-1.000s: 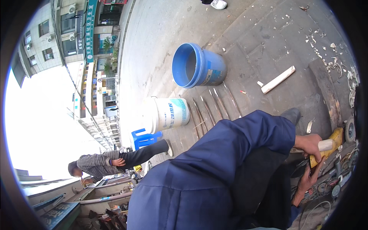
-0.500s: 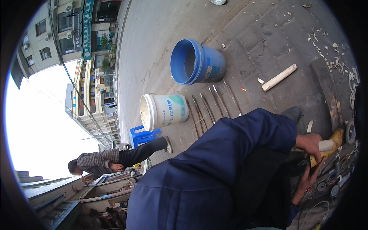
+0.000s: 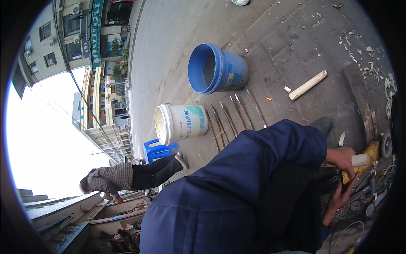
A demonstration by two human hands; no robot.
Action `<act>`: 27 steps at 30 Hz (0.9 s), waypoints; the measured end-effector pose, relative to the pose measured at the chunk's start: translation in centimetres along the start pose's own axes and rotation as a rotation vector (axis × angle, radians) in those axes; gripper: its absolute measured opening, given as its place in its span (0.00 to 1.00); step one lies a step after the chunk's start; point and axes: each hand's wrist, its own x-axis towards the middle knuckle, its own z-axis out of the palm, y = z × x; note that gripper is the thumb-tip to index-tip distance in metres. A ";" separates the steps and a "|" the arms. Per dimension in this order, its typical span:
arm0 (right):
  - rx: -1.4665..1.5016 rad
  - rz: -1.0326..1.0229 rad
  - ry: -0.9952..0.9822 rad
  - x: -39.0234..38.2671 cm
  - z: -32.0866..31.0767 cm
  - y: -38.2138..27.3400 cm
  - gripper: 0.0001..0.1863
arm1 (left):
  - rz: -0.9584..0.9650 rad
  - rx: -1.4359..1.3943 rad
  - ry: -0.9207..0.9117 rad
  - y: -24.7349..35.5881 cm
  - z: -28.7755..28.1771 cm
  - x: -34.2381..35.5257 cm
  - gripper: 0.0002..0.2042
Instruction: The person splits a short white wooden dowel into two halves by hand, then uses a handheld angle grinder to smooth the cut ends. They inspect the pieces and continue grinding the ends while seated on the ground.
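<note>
Right arm stretched out, navy sleeve [image 3: 279, 148] bent toward lower right of frame. Pale wood piece [image 3: 359, 160] gripped there by right hand [image 3: 340, 158], fingers curled round; yellow object [image 3: 374, 150] seen against it. Left hand [image 3: 338, 198] held just below, fingers angled upward; its closure cannot be told. Pale stick [image 3: 308, 86] seen upper right, on paving [image 3: 292, 55].

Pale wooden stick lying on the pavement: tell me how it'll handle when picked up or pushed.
The pale wooden stick should stay stiff, being straight and fairly thick. It would probably slide rather than roll, since its sides look flattened. Bare, dry-looking wood probably won't be slippery.
</note>
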 end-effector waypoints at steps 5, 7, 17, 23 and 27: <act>0.088 0.037 -0.001 -0.1 0.0 0.2 0.35 | -0.006 -0.009 0.000 0.0 0.1 -0.2 0.30; 0.045 0.025 0.006 -0.1 0.0 0.1 0.35 | -0.012 -0.006 0.002 0.1 0.1 -0.2 0.30; 0.074 0.043 0.004 -0.1 -0.1 -0.4 0.34 | -0.016 -0.002 -0.005 0.2 0.3 -0.2 0.31; 0.085 0.062 0.006 -0.3 -0.2 -0.2 0.35 | -0.010 -0.001 -0.003 0.0 0.6 0.1 0.29; -0.001 0.019 0.021 -0.3 -0.4 0.0 0.35 | 0.006 0.000 0.004 -0.1 0.7 0.1 0.29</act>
